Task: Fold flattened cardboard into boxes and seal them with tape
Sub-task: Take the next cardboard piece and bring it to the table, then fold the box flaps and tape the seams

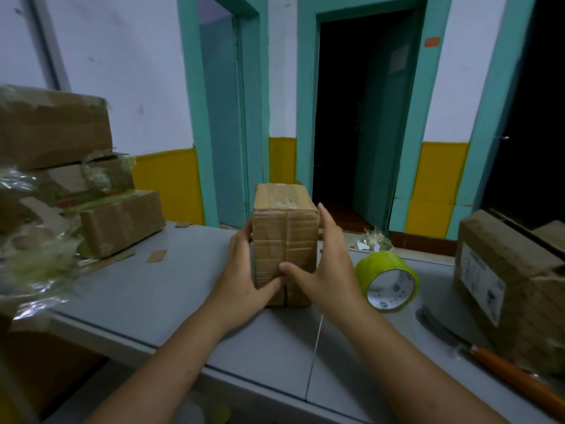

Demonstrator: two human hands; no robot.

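I hold box (284, 228) flaps closed: left hand (244, 270) curls round it, right hand (324, 264) presses flat-fingered. Next probably needs tape roll (388, 280), 3 o'clock.

No word or number can be read anywhere. A white label (481, 283) stands on the side of the cardboard box (519, 264) well to the right of the right hand (324, 264), but its print is too small and blurred. The white core of the tape roll (389, 287), just right of that hand, bears small green marks, illegible. Beyond that hand, a pale sheet (399, 58) hangs on the dark door (385, 123), with an orange plate (432, 41) on the frame beside it; both are unreadable.
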